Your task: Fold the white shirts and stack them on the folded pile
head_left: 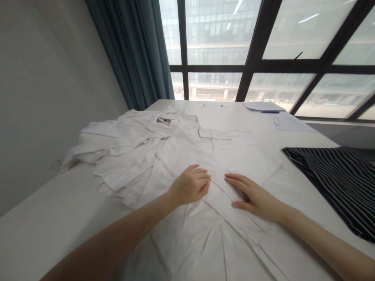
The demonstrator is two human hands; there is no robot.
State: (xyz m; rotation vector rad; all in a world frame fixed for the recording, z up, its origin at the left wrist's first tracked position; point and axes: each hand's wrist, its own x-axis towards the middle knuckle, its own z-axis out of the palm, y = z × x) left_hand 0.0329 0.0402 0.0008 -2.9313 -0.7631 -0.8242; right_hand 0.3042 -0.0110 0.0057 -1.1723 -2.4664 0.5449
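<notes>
A white coat (234, 152) lies spread over the table, with seams and creases running toward me. My left hand (191, 184) rests on its middle, the fingers curled and the thumb drawn in against them; a bit of the fabric appears pinched there. To the right, my right hand (253, 197) lies on the same cloth with fingers stretched out and thumb apart. A narrow stitched band (215, 134) shows on the coat beyond both hands. Bunched white cloth (123, 136) forms a rumpled heap at the left; whether it is all one garment I cannot tell.
A black striped cloth (334, 175) lies at the table's right edge. Papers (263, 106) and a blue pen (270, 112) are at the far right of the white table (38, 222). Behind stand a blue curtain (131, 50) and dark-framed windows.
</notes>
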